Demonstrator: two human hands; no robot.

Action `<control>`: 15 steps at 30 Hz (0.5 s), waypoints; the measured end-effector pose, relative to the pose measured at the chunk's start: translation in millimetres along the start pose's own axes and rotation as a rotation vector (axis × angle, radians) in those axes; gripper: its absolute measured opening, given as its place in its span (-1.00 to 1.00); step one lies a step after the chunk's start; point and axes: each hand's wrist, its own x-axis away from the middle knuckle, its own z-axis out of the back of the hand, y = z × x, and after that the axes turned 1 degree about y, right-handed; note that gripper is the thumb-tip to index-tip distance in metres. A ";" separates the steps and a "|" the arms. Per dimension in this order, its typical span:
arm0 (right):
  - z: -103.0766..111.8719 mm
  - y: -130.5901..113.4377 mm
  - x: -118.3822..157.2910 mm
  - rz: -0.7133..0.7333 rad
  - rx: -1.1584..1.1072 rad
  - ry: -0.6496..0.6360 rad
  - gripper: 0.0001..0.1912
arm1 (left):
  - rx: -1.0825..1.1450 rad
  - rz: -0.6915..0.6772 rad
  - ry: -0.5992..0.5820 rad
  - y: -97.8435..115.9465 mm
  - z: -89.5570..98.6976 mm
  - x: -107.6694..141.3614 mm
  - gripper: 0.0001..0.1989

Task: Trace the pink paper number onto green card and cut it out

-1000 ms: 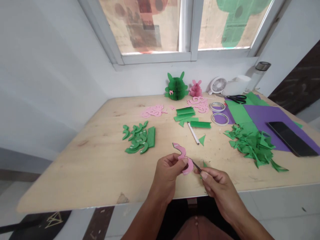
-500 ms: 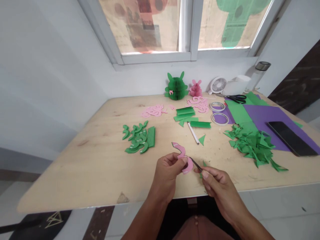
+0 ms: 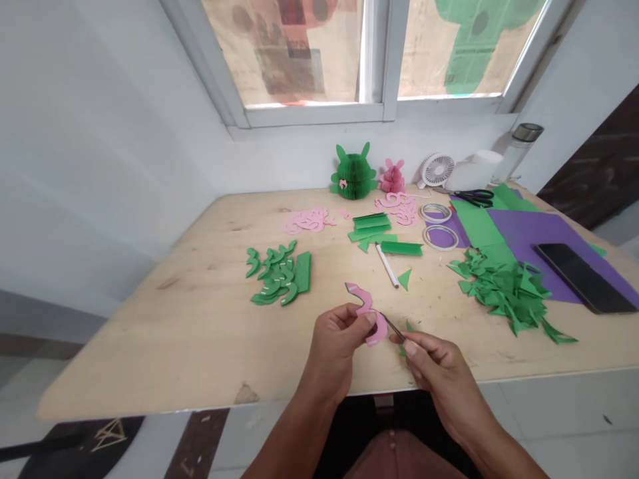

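Note:
Near the table's front edge, my left hand (image 3: 339,339) pinches a wavy pink paper piece (image 3: 379,328) between thumb and fingers. One end of the piece points up and to the left. My right hand (image 3: 432,362) is closed on a thin dark tool (image 3: 393,326), whose tip meets the right side of the pink paper. I cannot make out exactly what the tool is. A small green scrap (image 3: 410,326) lies just behind the fingers of my right hand.
Green curved cutouts (image 3: 279,276) lie left on the table (image 3: 164,346), with pink cutouts (image 3: 309,221) behind. A white pen (image 3: 387,266) lies ahead. To the right are green scraps (image 3: 504,289), a phone (image 3: 582,276), tape rolls (image 3: 440,237) and black-handled scissors (image 3: 474,197).
The whole view has shifted very slightly. Both hands hold nearly the same pose, and the dark tool's tip stays at the pink paper.

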 end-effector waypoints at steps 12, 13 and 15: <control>0.4 -1.3 0.3 -0.010 -0.014 -0.001 -0.61 | 0.021 0.002 -0.017 -1.7 1.6 -1.2 -0.80; 0.7 -1.1 0.4 -0.012 -0.014 -0.005 -0.61 | 0.021 0.002 -0.014 -1.6 1.6 -1.2 -0.81; 1.2 -1.3 0.9 -0.014 -0.017 -0.015 -0.61 | 0.020 0.001 -0.013 -1.2 1.3 -1.3 -0.81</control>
